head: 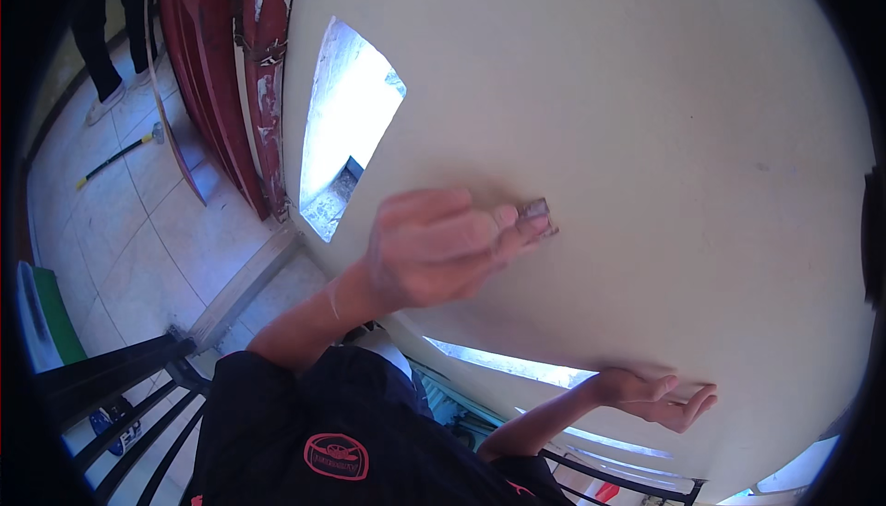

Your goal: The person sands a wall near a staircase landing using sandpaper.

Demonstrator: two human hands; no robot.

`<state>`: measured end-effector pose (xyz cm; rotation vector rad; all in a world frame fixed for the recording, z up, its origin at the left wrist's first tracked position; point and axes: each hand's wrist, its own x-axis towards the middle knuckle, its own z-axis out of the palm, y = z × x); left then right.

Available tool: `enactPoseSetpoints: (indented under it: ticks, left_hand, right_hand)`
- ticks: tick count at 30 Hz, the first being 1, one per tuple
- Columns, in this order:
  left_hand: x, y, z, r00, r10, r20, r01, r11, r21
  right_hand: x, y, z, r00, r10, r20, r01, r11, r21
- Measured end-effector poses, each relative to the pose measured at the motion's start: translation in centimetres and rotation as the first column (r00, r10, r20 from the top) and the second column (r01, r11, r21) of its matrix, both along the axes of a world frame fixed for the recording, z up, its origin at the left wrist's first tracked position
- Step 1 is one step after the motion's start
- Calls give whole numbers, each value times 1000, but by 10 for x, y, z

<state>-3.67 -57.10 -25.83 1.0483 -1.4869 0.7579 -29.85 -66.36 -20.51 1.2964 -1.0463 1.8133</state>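
Observation:
My left hand (443, 250) is raised in front of a cream-coloured wall (657, 160), slightly blurred. Its fingertips pinch a small grey-brown piece (536, 212) against the wall; whether it is folded sandpaper or a scraper blade, I cannot tell. Lower right, my right hand (654, 399) is by the same wall, fingers apart and half curled, with nothing in them. Close to the left hand, a four-sided opening (349, 125) in the wall lets in bright light. A narrow slanted opening (505, 360) lies between my arms.
A red frame (266, 90) with peeling paint borders the wall. On the tiled floor (138, 229) lies a long-handled hammer (118, 156). Another person's legs (104, 35) stand beyond. Black metal bars (131, 423) are at lower left and a black rail (623, 482) at lower right.

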Motion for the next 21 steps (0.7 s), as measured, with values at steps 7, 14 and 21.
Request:
enactPoseSetpoints:
  ticks: [7,14,21]
  left_hand:
    - [10,-13,12,991,-54,-120,35,987,-155]
    - [-44,3,-78,954,-300,24,285,926,248]
    - [-8,44,-142,952,-156,-263,278,800,532]
  right_hand:
    - [-6,0,-2,999,-45,-7,45,999,18]
    - [-6,-7,-1,1000,-5,-14,5,1000,2]
    - [-5,-4,0,998,36,-60,-37,999,-18]
